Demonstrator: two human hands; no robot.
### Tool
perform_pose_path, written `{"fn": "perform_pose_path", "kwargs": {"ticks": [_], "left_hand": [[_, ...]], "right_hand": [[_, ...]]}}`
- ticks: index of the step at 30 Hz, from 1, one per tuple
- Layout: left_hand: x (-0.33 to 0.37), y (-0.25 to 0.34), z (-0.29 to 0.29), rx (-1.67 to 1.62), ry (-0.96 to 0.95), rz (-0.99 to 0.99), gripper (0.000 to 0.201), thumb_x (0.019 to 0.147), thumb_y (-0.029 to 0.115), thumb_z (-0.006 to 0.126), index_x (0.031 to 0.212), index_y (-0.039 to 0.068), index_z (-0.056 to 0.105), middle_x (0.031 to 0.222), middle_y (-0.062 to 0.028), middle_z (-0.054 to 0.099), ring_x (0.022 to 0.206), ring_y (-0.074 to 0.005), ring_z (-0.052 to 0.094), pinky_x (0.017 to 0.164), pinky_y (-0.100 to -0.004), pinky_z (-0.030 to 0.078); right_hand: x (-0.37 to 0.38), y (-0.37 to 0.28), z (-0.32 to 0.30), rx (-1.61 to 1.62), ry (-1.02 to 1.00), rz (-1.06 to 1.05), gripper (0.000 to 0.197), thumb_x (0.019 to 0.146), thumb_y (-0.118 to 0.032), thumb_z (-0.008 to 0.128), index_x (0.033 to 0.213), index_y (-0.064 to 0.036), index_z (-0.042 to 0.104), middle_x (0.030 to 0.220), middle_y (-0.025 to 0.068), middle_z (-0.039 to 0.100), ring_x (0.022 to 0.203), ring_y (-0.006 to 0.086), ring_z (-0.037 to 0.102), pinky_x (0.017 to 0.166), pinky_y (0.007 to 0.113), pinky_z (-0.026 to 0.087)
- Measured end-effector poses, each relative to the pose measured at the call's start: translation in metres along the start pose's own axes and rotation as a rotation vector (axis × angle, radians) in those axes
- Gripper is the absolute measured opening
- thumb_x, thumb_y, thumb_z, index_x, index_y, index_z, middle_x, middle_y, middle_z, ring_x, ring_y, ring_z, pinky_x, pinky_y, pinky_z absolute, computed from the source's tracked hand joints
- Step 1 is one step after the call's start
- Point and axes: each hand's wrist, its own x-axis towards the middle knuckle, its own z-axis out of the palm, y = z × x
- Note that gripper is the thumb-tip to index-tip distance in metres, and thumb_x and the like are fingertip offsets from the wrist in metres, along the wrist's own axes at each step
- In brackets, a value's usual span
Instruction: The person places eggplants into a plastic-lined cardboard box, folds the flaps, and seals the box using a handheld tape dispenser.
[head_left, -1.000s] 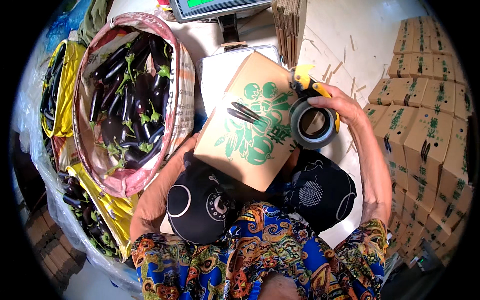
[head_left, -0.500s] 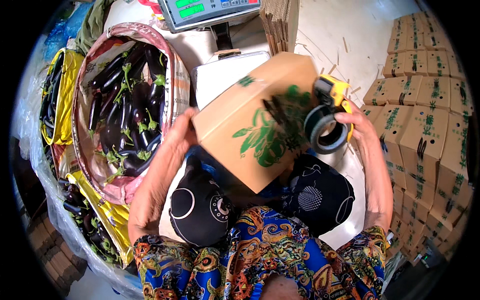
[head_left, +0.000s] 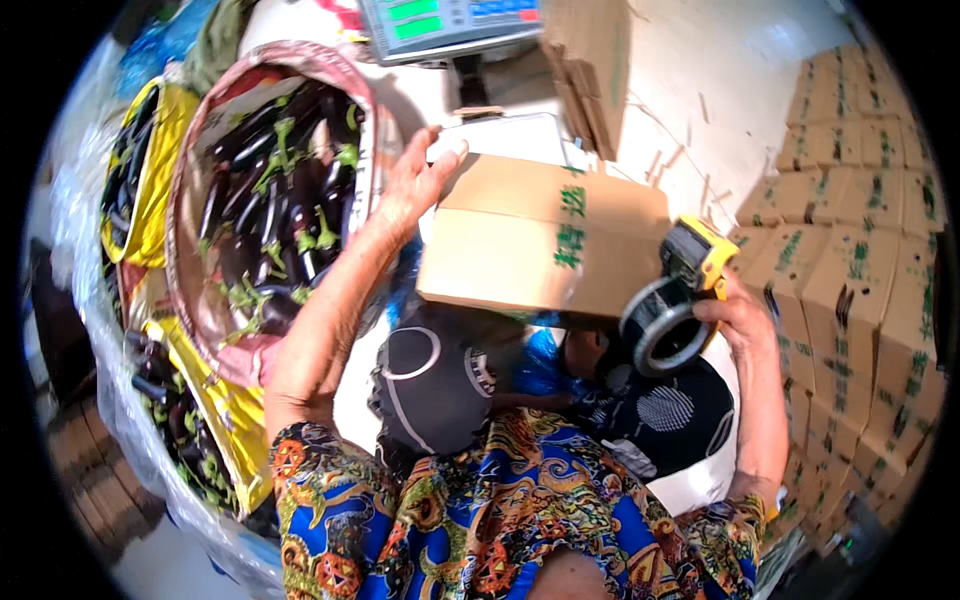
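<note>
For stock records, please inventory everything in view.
Carton: 1, brown, centre
Tape dispenser: 1, yellow/black, beside carton
Scale: 1, white/grey, beyond carton
Flat cardboard: several, brown, beside scale
Stacked cartons: many, brown, right
Eggplants: many, dark purple, left
Basket: 1, pinkish, left
Bags: 2 visible, yellow, far left
Plastic sheeting: uncountable, clear, far left
Cloth: 1, green, upper left
Floor scraps: several, brown, upper right
Shirt: 1, multicoloured, bottom
Knees: 2, black clothing, below carton
Left grip: 1, bare, carton's left
Right grip: 1, bare, holding dispenser
</note>
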Motion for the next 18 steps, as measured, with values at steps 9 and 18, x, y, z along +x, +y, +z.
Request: {"fn": "perform_pose_path", "kwargs": {"ticks": [9,18], "left_hand": [[-0.124,-0.240,-0.017,0.334,0.206,-0.326,0.047,0.091,0.040,0.051,0.119,0.003,0.062,0.124,-0.0220,0.060,0.120,-0.0348,0.054,0.102,-0.0401,0.040],[-0.130,-0.351,-0.053,1.115,0.066,-0.206,0.042,0.096,0.030,0.040,0.133,0.014,0.049,0.118,-0.0154,0.060,0.101,-0.0320,0.060,0.083,-0.0466,0.048]], "right_hand": [[0.017,0.037,-0.007,-0.003,-0.109,0.223,0.069,0.069,-0.005,0.068,0.134,0.0032,0.046,0.106,0.0099,0.065,0.091,0.0201,0.065,0.080,0.031,0.053],[0.016,0.010,0.039,0.015,-0.082,0.259,0.076,0.069,-0.005,0.070,0.138,0.0039,0.039,0.100,0.0102,0.063,0.081,0.0182,0.066,0.070,0.030,0.057]]}}
